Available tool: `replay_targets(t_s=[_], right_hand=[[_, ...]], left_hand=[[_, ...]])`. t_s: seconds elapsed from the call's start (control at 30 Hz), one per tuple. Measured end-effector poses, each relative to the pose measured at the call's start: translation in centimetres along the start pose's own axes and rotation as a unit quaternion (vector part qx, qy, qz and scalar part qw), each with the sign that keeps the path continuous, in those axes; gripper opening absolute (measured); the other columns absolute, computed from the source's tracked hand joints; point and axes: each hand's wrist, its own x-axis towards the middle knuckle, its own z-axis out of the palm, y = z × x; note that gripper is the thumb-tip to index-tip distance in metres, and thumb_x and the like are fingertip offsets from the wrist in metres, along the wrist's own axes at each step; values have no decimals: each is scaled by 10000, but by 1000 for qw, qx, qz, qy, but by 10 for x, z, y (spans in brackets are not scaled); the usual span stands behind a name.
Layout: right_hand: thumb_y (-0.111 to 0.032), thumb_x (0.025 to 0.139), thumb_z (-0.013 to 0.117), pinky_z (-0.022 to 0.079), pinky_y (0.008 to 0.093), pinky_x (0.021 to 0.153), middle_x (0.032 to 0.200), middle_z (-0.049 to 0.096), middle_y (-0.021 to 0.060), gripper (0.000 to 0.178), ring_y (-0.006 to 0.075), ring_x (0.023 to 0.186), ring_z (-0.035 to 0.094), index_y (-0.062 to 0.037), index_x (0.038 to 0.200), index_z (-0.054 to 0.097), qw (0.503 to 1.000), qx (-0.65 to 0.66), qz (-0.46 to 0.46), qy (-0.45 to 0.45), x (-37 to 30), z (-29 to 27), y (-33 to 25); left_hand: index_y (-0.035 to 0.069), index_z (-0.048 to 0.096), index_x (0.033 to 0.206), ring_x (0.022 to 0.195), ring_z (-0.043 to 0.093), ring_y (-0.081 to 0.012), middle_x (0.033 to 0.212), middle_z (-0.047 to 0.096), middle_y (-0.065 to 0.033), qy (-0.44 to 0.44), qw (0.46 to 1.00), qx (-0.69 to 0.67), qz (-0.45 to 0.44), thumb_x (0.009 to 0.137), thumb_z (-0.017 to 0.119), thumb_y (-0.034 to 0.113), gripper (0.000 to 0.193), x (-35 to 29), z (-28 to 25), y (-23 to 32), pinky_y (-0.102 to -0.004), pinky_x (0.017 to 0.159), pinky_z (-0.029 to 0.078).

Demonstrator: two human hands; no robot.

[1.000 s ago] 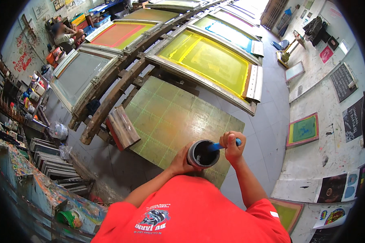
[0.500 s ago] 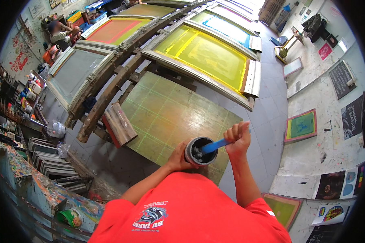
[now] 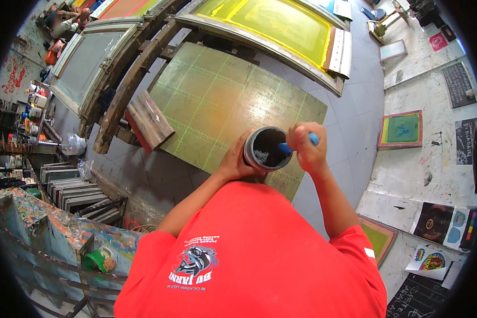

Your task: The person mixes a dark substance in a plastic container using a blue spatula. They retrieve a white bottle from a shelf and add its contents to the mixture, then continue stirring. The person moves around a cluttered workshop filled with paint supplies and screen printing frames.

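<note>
Close to my chest, my left hand point(image 3: 235, 160) wraps round the side of a dark round tub point(image 3: 266, 135). Its open mouth faces up toward me, and dark, thick ink point(image 3: 261, 156) shows inside. My right hand point(image 3: 309, 150) is closed round a blue stick-like stirrer point(image 3: 286, 148) whose lower end goes into the tub; its tip is hidden. Under the tub lies a flat greenish board point(image 3: 206, 98) marked with bright grid lines. A wooden-handled squeegee point(image 3: 152, 119) rests at the board's left edge.
Beyond the board stands a yellow-green printing screen point(image 3: 281, 29), with a grey screen point(image 3: 93, 66) to the left on wooden rails point(image 3: 143, 69). Framed screens point(image 3: 82, 193) stack at lower left. A person point(image 3: 66, 24) sits at far left. A wall point(image 3: 408, 180) runs along the right.
My view has tipped downward, so the board and tub appear higher. My right hand has come lower and closer to the tub, with the blue stirrer deeper in it.
</note>
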Motion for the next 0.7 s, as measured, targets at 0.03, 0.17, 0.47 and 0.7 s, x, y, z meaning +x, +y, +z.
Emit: replay_targets(t_s=[0.03, 0.17, 0.47, 0.7], right_hand=[[-375, 1037, 513, 211, 303, 473, 537, 321, -16, 533, 100, 476, 245, -86, 614, 368, 996, 76, 17, 32, -1, 4, -4], [-410, 1042, 491, 203, 298, 476, 546, 268, -30, 523, 90, 477, 222, -112, 639, 342, 972, 182, 58, 135, -2, 7, -3], [-476, 1033, 478, 200, 297, 478, 545, 240, -25, 534, 103, 472, 209, -138, 655, 313, 902, 268, -13, 338, 6, -8, -14], [-478, 1008, 531, 277, 314, 464, 516, 369, -9, 563, 126, 456, 324, -104, 609, 396, 964, 140, -166, 155, 13, -10, -23]], left_hand=[[72, 300, 1493, 1313, 475, -396, 1439, 471, -183, 5, 1000, -5, 14, 552, 940, 439, 1196, 2, 0, 2, -472, 1085, 398], [80, 295, 1497, 1316, 472, -391, 1445, 467, -178, 16, 999, -3, 38, 520, 950, 454, 1234, 1, 3, 1, -472, 1086, 395], [98, 296, 1500, 1321, 475, -379, 1445, 476, -166, 23, 998, 11, 58, 499, 969, 418, 1247, 0, 2, -2, -472, 1087, 396], [98, 311, 1489, 1312, 489, -368, 1435, 494, -150, 6, 1000, -11, 27, 503, 972, 390, 1222, 1, -1, 4, -460, 1090, 398]])
